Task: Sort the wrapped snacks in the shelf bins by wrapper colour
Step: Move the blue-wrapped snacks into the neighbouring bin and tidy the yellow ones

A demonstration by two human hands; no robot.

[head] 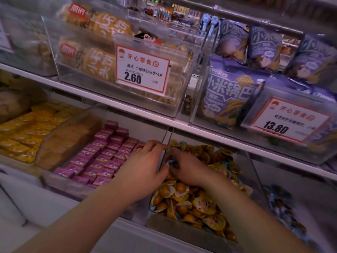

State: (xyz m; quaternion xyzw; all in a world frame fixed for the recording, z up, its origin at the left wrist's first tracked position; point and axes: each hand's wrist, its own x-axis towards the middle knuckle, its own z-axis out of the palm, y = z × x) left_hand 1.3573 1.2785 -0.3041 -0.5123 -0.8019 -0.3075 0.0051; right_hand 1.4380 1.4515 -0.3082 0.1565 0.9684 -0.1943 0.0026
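Both hands meet at the clear divider (165,143) between two lower-shelf bins. The left hand (145,161) lies over the edge of the bin of purple wrapped snacks (102,157), while the right hand (187,170) rests on the heap of yellow wrapped snacks (200,203). Between their fingers (170,164) sits a small blue-wrapped piece (170,161). Farther left lie orange-yellow packets (23,132). Above, a price tag (142,69) reads 2.60.

Blue-wrapped snack (170,162) mostly hidden between both hands' fingers (160,146); far-right bin (284,207) blurred.
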